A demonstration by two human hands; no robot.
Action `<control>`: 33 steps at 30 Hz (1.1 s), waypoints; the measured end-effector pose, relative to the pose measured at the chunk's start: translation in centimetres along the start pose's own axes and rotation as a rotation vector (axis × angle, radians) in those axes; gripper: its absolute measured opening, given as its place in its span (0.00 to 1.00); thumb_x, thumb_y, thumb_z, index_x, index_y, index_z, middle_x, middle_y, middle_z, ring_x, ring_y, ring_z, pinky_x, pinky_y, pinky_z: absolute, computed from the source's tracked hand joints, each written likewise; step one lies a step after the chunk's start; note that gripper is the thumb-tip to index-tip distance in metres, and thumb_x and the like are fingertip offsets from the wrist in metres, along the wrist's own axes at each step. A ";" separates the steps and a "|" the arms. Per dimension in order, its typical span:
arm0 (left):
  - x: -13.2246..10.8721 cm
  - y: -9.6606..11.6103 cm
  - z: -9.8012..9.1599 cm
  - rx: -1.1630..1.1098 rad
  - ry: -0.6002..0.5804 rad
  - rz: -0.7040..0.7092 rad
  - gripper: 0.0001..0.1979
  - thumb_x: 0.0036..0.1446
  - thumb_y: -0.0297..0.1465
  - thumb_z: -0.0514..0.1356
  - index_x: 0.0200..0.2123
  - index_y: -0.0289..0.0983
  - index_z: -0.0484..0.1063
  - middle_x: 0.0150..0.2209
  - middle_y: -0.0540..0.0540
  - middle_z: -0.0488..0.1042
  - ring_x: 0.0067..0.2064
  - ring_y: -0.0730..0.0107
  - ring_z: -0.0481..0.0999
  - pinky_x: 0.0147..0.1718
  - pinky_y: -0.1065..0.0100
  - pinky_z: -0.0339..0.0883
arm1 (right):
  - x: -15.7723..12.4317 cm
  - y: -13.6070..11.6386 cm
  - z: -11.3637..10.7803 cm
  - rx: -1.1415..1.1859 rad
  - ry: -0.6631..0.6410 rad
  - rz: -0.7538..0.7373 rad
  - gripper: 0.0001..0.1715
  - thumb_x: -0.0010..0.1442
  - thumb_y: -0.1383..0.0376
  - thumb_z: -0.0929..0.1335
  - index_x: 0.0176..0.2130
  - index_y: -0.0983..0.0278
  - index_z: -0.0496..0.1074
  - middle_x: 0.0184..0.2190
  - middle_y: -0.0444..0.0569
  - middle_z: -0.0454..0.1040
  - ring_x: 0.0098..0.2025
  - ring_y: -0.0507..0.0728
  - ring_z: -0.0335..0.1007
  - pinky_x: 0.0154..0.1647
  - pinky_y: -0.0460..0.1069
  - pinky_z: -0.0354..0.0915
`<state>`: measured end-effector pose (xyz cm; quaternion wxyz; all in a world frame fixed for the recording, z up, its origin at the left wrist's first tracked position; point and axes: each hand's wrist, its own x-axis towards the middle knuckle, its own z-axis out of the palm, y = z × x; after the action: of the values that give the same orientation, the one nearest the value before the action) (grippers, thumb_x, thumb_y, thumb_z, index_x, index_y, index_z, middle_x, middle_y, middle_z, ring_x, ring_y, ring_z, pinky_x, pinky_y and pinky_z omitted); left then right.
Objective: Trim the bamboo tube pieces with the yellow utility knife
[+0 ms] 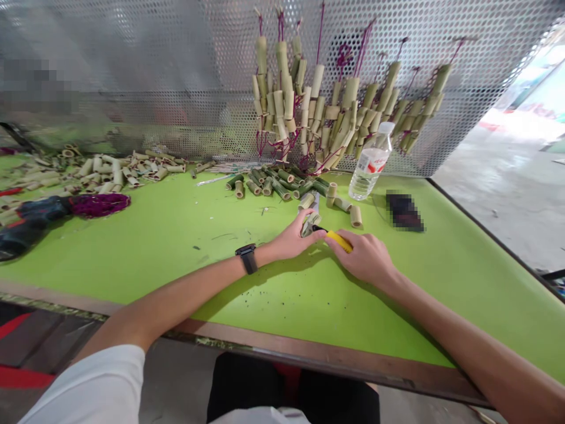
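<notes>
– Grip, right hand (pixel 366 256): status?

– Closed over a yellow-handled knife (pixel 339 240). Fingers lie along the handle, and the working end is aimed at the other hand.

– Grip, left hand (pixel 293 238)?

– Fingertips pinched on one short bamboo piece (pixel 310 222), held down on the green desk (pixel 176 247) right at the knife's tip. Whether the blade is biting in, I cannot tell. One black wristwatch (pixel 247 258) on that wrist.

– Next ring out?

– A few cut sections (pixel 355 215) lying loose just beyond the hands. Behind them, a heap of green bamboo sections (pixel 273 182) at the foot of the perforated metal panel (pixel 132 88). One water bottle (pixel 369 162), upright, to the right of that heap. A blurred dark item lies near it, not identifiable.

– Farther?

– A pile of pale bamboo pieces (pixel 110 168) far left along the panel. One bundle of purple cord (pixel 99 204) and one dark power tool (pixel 30 221), probably a drill, near the left edge. Several strung bamboo bundles (pixel 318 106) hang on the panel from purple cords.

– Progress entry?

– As a judgement: the hanging bundles count as finished stock. One piece is under the knife. Both heaps on the desk are loose and unstrung, so a large share looks left to do.
</notes>
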<state>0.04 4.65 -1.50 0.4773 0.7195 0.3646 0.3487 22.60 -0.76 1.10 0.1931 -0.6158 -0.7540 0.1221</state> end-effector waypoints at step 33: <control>-0.2 0.6 0.1 -0.137 -0.042 -0.068 0.45 0.62 0.52 0.74 0.70 0.45 0.55 0.40 0.48 0.72 0.40 0.60 0.76 0.48 0.50 0.78 | 1.0 1.1 0.0 0.007 0.118 0.020 0.39 0.74 0.36 0.59 0.42 0.61 0.83 0.30 0.54 0.82 0.27 0.59 0.72 0.28 0.51 0.57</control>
<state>0.12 4.31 -0.99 0.5447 0.6795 0.3537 0.3412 23.42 0.43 0.72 0.2380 -0.6290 -0.7346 0.0900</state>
